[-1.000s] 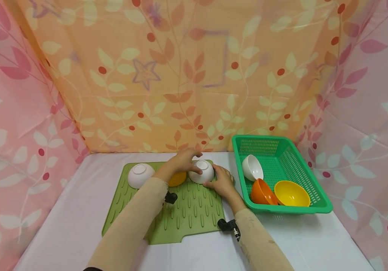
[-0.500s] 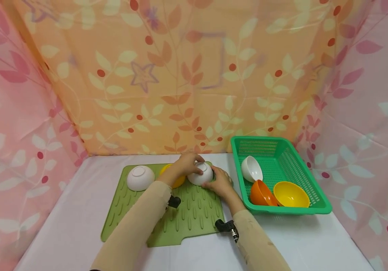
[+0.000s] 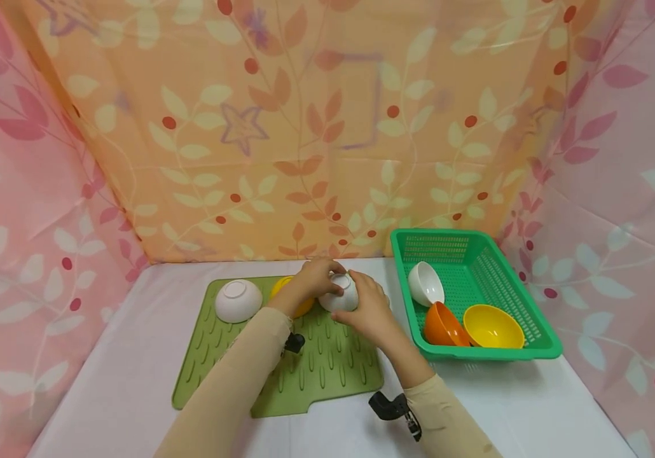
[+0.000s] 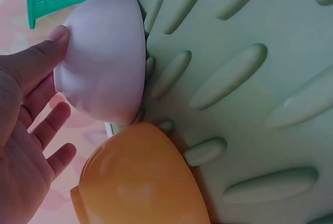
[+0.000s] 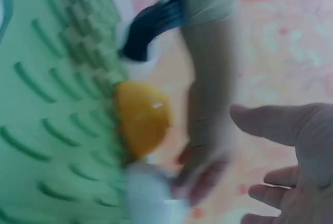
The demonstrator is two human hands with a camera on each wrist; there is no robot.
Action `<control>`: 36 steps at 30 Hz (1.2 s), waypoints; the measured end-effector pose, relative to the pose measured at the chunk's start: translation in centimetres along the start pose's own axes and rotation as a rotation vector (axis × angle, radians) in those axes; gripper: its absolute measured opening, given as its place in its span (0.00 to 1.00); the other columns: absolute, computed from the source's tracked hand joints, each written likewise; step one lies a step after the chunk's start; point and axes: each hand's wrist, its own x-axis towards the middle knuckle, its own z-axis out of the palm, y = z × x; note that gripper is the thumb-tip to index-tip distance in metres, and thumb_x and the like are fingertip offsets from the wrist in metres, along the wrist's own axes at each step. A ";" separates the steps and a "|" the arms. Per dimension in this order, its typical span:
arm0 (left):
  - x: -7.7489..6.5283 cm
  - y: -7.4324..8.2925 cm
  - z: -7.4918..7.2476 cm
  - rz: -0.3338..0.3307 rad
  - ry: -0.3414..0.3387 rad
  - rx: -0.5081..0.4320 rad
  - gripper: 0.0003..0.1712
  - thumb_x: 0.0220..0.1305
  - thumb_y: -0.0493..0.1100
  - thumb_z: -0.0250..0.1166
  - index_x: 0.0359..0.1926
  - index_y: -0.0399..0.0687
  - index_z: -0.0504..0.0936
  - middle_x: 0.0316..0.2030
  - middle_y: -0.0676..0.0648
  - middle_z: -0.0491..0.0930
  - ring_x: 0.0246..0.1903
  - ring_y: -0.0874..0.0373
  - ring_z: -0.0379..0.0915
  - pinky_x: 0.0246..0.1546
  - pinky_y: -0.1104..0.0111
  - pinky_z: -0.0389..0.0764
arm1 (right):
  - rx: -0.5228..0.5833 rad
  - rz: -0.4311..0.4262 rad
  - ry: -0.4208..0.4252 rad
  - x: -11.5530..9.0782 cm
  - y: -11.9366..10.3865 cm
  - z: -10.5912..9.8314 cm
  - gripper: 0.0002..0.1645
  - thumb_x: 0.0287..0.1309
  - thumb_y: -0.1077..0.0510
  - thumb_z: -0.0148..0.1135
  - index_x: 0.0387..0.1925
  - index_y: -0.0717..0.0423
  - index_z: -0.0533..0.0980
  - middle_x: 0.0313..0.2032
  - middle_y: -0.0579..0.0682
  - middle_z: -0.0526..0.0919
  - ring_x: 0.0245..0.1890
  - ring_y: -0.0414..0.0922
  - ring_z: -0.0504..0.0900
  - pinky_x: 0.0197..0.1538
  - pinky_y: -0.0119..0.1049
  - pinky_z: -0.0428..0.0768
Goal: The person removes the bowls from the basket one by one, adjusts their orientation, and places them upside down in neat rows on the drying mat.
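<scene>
An upside-down white bowl sits at the back right of the green ribbed drying mat. My left hand holds this bowl by its base, with the thumb on its side in the left wrist view and the other fingers partly behind. My right hand is at the bowl's right side; the right wrist view shows its thumb and fingers spread, apart from the bowl. Left of that bowl, partly covered by my left arm, is an upside-down yellow bowl. Another upturned white bowl rests at the mat's back left.
To the right stands a green basket with a white bowl, an orange bowl and a yellow bowl inside. A white cloth covers the table. Patterned curtains enclose the back and sides.
My right hand has loosened from the white bowl's side and drawn slightly up and toward me. My left hand stays at the bowl, which is nearly where it was.
</scene>
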 end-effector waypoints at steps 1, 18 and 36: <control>0.0 0.0 0.0 -0.005 -0.003 -0.002 0.28 0.56 0.51 0.79 0.58 0.54 0.85 0.57 0.50 0.83 0.62 0.49 0.74 0.68 0.43 0.63 | -0.005 -0.028 -0.017 -0.5 -0.6 -1.0 0.57 0.50 0.49 0.81 0.76 0.56 0.61 0.74 0.58 0.64 0.74 0.62 0.60 0.70 0.67 0.61; -0.2 0.4 -0.4 -0.019 -0.008 0.056 0.28 0.57 0.53 0.78 0.59 0.55 0.85 0.59 0.51 0.83 0.67 0.47 0.68 0.68 0.43 0.61 | -0.259 -0.176 -0.298 -0.8 -0.2 -15.7 0.57 0.55 0.43 0.77 0.78 0.53 0.58 0.77 0.59 0.60 0.76 0.62 0.55 0.71 0.68 0.61; -0.3 0.1 0.2 -0.034 0.038 -0.004 0.29 0.54 0.52 0.80 0.57 0.54 0.86 0.58 0.51 0.84 0.75 0.44 0.59 0.72 0.44 0.56 | -0.243 -0.049 -0.420 4.7 12.5 -19.0 0.59 0.53 0.41 0.78 0.76 0.62 0.59 0.74 0.67 0.61 0.73 0.69 0.57 0.69 0.70 0.61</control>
